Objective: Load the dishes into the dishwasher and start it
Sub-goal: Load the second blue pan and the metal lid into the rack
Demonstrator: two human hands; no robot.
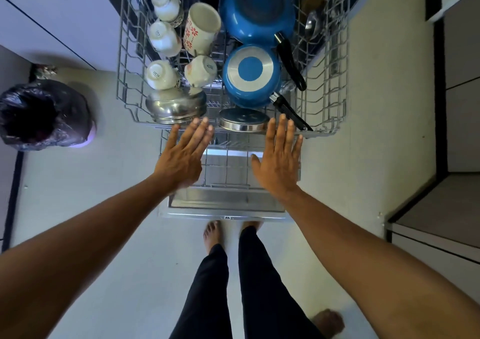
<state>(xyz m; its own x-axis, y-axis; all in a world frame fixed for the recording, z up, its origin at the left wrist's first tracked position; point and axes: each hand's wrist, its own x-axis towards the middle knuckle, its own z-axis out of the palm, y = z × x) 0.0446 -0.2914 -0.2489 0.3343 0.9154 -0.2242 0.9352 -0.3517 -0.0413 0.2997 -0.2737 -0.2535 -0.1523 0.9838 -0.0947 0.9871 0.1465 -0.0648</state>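
The grey wire upper rack [122,79] of the dishwasher is pulled out and full. It carries several white cups [159,75], a flowered mug [201,28], two blue pans [250,76] with black handles, a steel bowl [175,106] and a steel lid [242,120]. My left hand [184,154] and my right hand [279,157] are flat, fingers straight, with the fingertips at the rack's front rail. Neither holds anything. Below them lie the lower rack [228,166] and the lowered door [223,203].
A bin lined with a black bag [44,115] stands on the floor at the left. White cabinets run along the left, and a dark-edged counter [428,208] along the right. My bare feet [213,234] stand just before the door's edge.
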